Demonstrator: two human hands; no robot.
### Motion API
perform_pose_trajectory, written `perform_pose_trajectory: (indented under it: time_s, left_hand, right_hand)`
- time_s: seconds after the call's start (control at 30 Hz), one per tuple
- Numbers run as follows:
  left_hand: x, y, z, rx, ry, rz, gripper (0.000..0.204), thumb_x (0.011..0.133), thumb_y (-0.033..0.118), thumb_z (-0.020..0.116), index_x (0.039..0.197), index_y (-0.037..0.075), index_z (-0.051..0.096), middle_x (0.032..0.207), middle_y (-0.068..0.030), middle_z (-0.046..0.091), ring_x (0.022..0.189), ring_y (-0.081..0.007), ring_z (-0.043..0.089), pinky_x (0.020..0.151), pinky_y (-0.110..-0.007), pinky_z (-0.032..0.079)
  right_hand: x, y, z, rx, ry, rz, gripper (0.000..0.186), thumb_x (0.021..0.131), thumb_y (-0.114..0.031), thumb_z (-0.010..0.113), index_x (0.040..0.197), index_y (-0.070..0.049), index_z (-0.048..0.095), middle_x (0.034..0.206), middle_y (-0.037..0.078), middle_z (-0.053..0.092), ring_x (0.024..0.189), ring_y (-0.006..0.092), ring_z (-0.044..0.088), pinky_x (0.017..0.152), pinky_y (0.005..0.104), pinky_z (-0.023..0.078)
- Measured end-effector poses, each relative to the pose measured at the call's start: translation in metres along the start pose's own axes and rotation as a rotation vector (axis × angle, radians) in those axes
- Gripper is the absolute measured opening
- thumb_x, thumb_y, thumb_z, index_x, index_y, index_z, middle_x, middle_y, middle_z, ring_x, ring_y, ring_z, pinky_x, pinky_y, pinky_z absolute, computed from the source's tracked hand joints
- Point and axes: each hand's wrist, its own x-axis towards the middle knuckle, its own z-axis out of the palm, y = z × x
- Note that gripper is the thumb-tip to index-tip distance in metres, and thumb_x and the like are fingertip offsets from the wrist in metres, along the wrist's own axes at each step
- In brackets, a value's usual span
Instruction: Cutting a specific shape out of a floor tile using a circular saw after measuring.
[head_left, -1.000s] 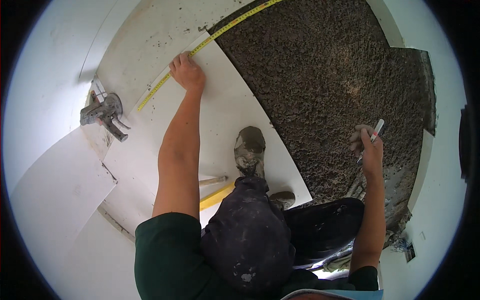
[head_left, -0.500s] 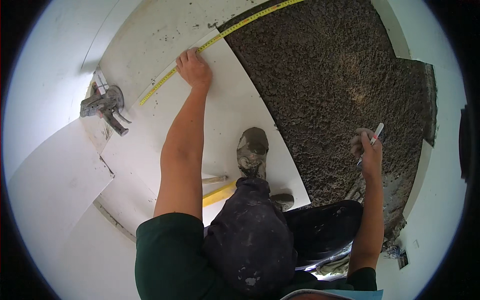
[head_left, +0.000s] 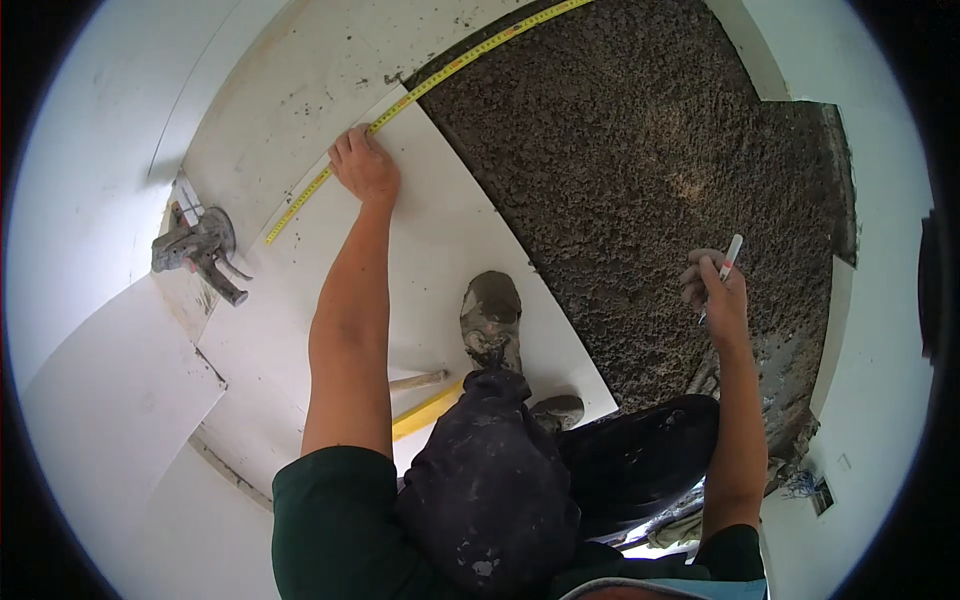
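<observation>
My left hand (head_left: pixel 365 167) has its fingers curled over the yellow tape measure (head_left: pixel 455 68), holding it at the far edge of a large white tile (head_left: pixel 440 200). The tape's blade runs from the tile up and right along the rim of the dark mortar bed (head_left: pixel 640 180); its far end leaves the picture. Over the mortar, my right hand (head_left: pixel 716 290) grips a white marker (head_left: pixel 731 257) with a red band, its upper end sticking out above the fingers. Both of my muddy shoes, including the front one (head_left: pixel 491 310), are on the tile.
A dirty angle grinder (head_left: pixel 200 250) lies at the left by the wall. Next to my leg are a wooden handle (head_left: pixel 418 380) and a yellow bar (head_left: pixel 428 411), both partly hidden. White walls (head_left: pixel 90 330) bound both sides. Wires stick out by a wall box (head_left: pixel 822 496) at the lower right.
The whole view has shifted slightly, so the scene sits a little further left. Both hands keep their hold on the tape measure and the marker.
</observation>
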Motion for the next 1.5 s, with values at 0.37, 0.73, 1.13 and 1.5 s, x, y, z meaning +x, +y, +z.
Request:
perform_pose_trajectory:
  time_s: [0.37, 0.73, 1.13, 1.5]
  left_hand:
    - [0.001, 0.001, 0.0, 0.0, -0.012, -0.02, 0.016, 0.09, 0.017, 0.059, 0.105, 0.014, 0.066, 0.111, -0.0053, 0.063, 0.11, -0.0282, 0.052, 0.093, -0.044, 0.04]
    - [0.001, 0.003, 0.001, 0.013, -0.001, -0.013, 0.015, 0.092, 0.018, 0.058, 0.103, 0.014, 0.066, 0.109, -0.0063, 0.062, 0.108, -0.0292, 0.053, 0.092, -0.044, 0.04]
    - [0.001, 0.0, 0.001, 0.001, 0.013, 0.013, 0.016, 0.092, 0.018, 0.058, 0.105, 0.015, 0.067, 0.108, -0.0061, 0.062, 0.109, -0.0287, 0.052, 0.092, -0.044, 0.04]
    - [0.001, 0.002, 0.002, 0.006, 0.006, 0.013, 0.017, 0.091, 0.017, 0.058, 0.105, 0.014, 0.066, 0.11, -0.008, 0.062, 0.109, -0.0304, 0.053, 0.092, -0.045, 0.041]
  right_hand:
    - [0.003, 0.009, -0.002, 0.001, -0.012, -0.02, 0.031, 0.103, -0.028, 0.051, 0.114, -0.002, 0.062, 0.082, 0.006, 0.068, 0.063, 0.0095, 0.062, 0.05, 0.0262, 0.043]
    - [-0.002, 0.007, -0.006, 0.032, 0.002, 0.002, 0.03, 0.103, -0.026, 0.05, 0.113, -0.001, 0.062, 0.08, 0.006, 0.067, 0.063, 0.0099, 0.062, 0.05, 0.0257, 0.041]
    - [-0.003, 0.009, -0.004, 0.018, 0.02, -0.002, 0.03, 0.102, -0.026, 0.051, 0.113, -0.001, 0.062, 0.081, 0.006, 0.067, 0.061, 0.0099, 0.061, 0.049, 0.0257, 0.042]
    - [-0.004, 0.007, -0.007, 0.016, 0.003, -0.007, 0.029, 0.103, -0.027, 0.05, 0.113, -0.002, 0.062, 0.08, 0.004, 0.067, 0.062, 0.0092, 0.061, 0.051, 0.0253, 0.043]
